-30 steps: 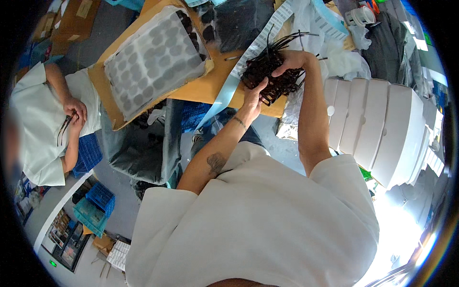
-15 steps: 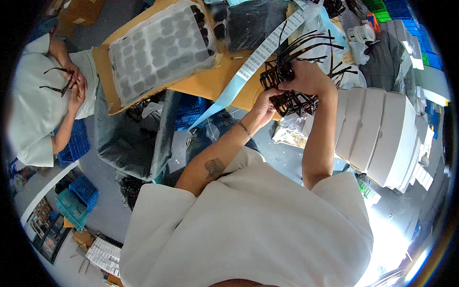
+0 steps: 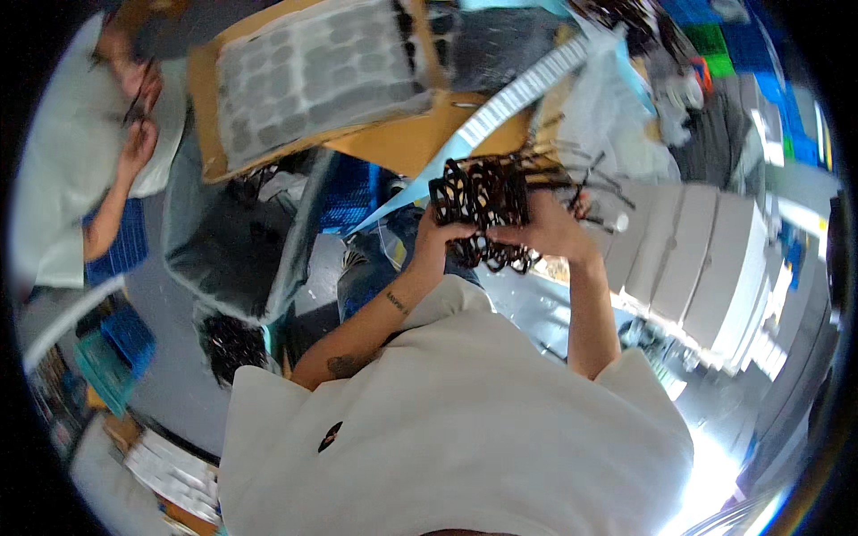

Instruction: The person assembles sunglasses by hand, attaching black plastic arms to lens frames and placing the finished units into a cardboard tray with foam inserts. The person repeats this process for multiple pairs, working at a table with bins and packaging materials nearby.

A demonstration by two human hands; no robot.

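A stacked bundle of dark brown eyeglass frames is held up before my chest, over the near edge of the work surface. My left hand grips its lower left side, the thumb lying across the front. From the right, my right hand is wrapped round the bundle near the temple arms, which fan out to the right. Both hands are closed on the same bundle; the far fingers are hidden behind it. Just behind it, a pale blue strip of printed labels hangs diagonally over the brown cardboard.
An open carton with a white sheet over dark ovals lies at the back left. Below it stands a grey-lined bin. White boxes are stacked on the right. At far left, a co-worker's hands hold dark glasses.
Both hands have brought the bundle of eyeglass frames left and nearer to my body. The bundle has turned, so the lens rims face me and the temple arms point right. The view has shifted slightly.
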